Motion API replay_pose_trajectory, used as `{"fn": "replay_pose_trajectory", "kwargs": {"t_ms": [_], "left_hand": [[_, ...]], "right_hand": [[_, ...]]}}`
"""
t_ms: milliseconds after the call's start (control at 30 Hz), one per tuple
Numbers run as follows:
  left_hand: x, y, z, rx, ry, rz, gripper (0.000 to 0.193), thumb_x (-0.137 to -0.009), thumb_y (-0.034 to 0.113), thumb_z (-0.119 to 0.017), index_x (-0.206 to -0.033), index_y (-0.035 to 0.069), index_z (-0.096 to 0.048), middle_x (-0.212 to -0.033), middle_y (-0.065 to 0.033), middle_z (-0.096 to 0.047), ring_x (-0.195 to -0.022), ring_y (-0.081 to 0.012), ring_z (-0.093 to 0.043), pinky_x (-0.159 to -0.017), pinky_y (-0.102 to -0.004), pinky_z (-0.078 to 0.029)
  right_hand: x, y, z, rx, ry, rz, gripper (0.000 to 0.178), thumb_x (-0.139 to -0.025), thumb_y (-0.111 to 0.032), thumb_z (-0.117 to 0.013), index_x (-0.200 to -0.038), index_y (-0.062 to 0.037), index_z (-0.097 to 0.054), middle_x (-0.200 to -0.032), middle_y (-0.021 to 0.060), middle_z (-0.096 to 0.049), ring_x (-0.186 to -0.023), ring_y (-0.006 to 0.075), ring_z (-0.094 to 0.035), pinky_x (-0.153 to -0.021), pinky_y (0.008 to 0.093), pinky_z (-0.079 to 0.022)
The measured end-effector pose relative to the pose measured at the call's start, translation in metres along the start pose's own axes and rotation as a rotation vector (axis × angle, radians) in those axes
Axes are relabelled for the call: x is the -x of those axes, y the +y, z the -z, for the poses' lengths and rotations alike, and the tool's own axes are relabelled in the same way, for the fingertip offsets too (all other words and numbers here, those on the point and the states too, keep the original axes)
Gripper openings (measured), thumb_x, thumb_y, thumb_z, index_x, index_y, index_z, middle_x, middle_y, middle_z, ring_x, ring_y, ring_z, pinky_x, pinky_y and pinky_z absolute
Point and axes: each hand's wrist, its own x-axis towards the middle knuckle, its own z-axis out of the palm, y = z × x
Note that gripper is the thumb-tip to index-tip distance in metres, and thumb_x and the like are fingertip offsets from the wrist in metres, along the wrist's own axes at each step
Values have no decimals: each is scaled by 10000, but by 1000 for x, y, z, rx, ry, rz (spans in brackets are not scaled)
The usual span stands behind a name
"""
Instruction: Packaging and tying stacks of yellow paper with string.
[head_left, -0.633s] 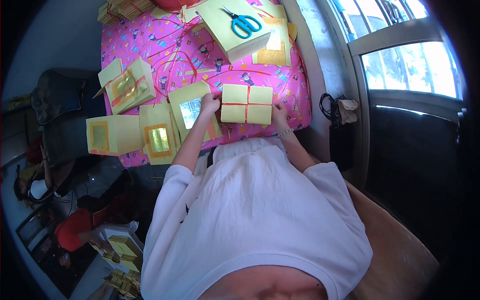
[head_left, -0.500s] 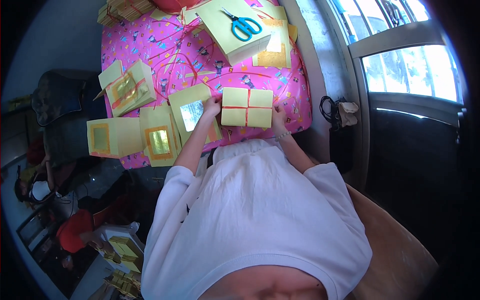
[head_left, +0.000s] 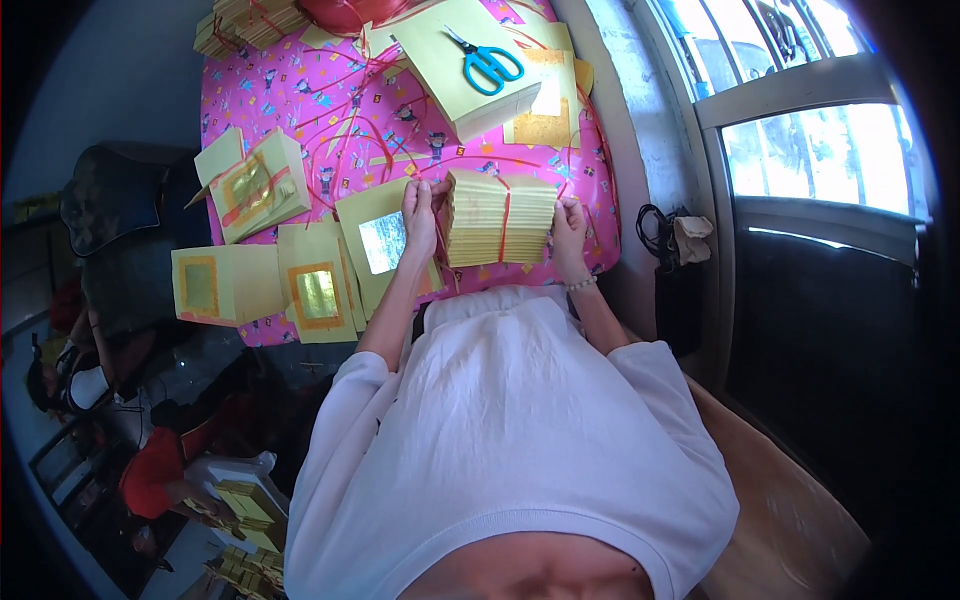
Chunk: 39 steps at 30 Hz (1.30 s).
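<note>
A thick bundle of yellow paper [head_left: 478,215] stands tilted at the table's near edge in front of me, its layered side facing me. Red string [head_left: 506,222] runs down the middle of that side. At the bundle's upper left corner my left hand [head_left: 419,222] is closed, pinching what looks like a strand of the red string. On the other side my right hand [head_left: 569,240] is closed too, its fingertips pinching red string by the right edge. A yellow sheet with a silver square [head_left: 383,243] lies beside my left hand.
Blue-handled scissors [head_left: 490,70] rest on a yellow paper stack [head_left: 470,112] farther back. More papers with gold squares [head_left: 318,290] lie at left on the pink patterned cloth [head_left: 285,105]. Loose red strings cross it. A wall and window [head_left: 810,150] stand at right; people sit at lower left.
The bundle has tipped from lying flat, with a red string cross on top, to showing its layered side. Both hands have risen slightly, fingers pinching near its upper corners.
</note>
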Motion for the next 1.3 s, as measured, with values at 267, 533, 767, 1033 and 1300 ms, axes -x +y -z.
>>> {"fn": "replay_pose_trajectory", "kwargs": {"t_ms": [267, 533, 767, 1033, 1300], "left_hand": [[5, 2, 5, 176, 30, -36, 163, -992, 186, -442, -892, 78, -512, -847, -26, -573, -803, -116, -549, -792, -277, -432], [49, -5, 37, 24, -18, -26, 134, -983, 165, -452, -916, 63, -509, -861, -50, -586, -826, -123, -563, -767, -269, -442], [86, 11, 30, -460, 7, -288, 138, -948, 116, -506, -865, 31, -576, -871, -55, -610, -853, -145, -569, -771, -271, -437], [105, 55, -5, -1051, -341, -664, 70, -867, 50, -569, -887, 17, -627, -890, -106, -644, -880, -264, -594, -827, -341, -446], [84, 42, -25, -972, -320, -166, 164, -920, 148, -543, -924, 5, -622, -815, -128, -657, -779, -210, -675, -649, -302, -507]], "right_hand": [[-1, -30, -13, -32, -111, 205, 30, -958, -80, -488, -964, -51, -493, -905, 40, -602, -792, 80, -569, -715, 232, -480], [19, -12, 18, 107, -285, 193, 24, -946, -55, -503, -963, -40, -494, -922, 30, -595, -866, 86, -575, -764, 232, -475], [31, -27, 25, 360, -361, 217, 40, -927, -54, -542, -931, -17, -529, -843, -4, -573, -776, 56, -549, -702, 206, -448], [51, -60, 13, 662, -346, 443, 83, -879, -30, -586, -951, -6, -553, -835, 57, -580, -734, 131, -590, -642, 250, -473], [70, -91, 1, 952, -299, 683, 104, -818, -4, -619, -909, -13, -570, -860, 117, -600, -763, 261, -623, -673, 339, -492]]}}
